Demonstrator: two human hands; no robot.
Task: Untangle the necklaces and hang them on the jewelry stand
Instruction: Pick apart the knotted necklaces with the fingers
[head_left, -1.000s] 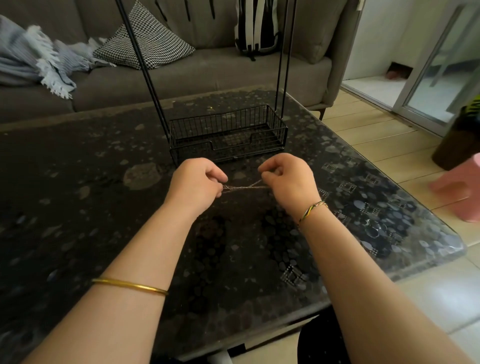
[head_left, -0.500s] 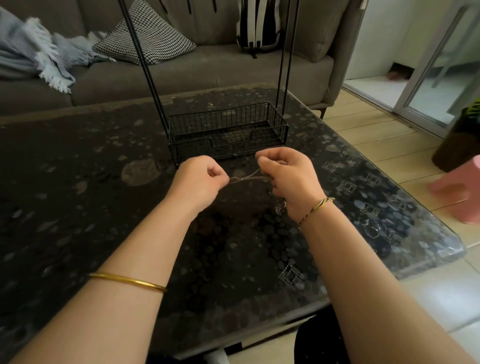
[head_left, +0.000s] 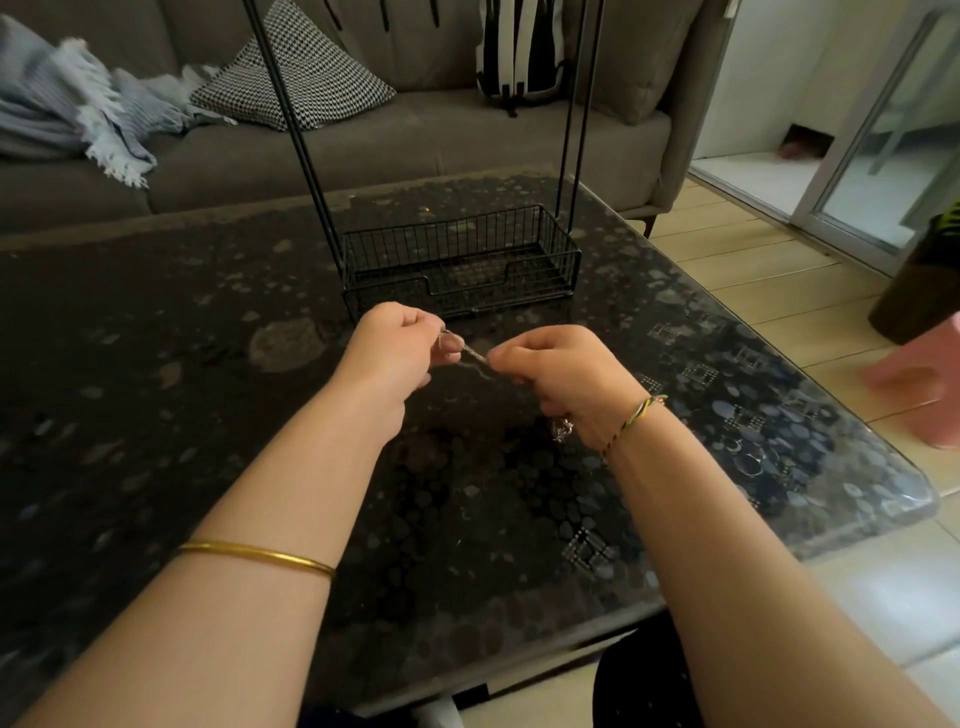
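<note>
A thin silvery tangle of necklaces (head_left: 474, 354) stretches between my two hands, just above the dark patterned table (head_left: 156, 364). My left hand (head_left: 395, 353) pinches one end with curled fingers. My right hand (head_left: 561, 379) pinches the other end, and a small silver pendant (head_left: 561, 429) dangles below its palm. The black wire jewelry stand (head_left: 457, 260) has a basket base and tall thin rods, and it stands right behind my hands. Its top is out of view.
A grey sofa (head_left: 363, 140) with a checked cushion (head_left: 296, 73), a blue-grey blanket (head_left: 88, 119) and a striped backpack (head_left: 519, 52) runs behind the table. To the right lie wooden floor, a pink stool (head_left: 919, 384) and a glass sliding door (head_left: 893, 130).
Both hands drew closer together, so the stretched chain is shorter. The right hand dropped slightly and the pendant now hangs beneath it. The view shifted a little.
</note>
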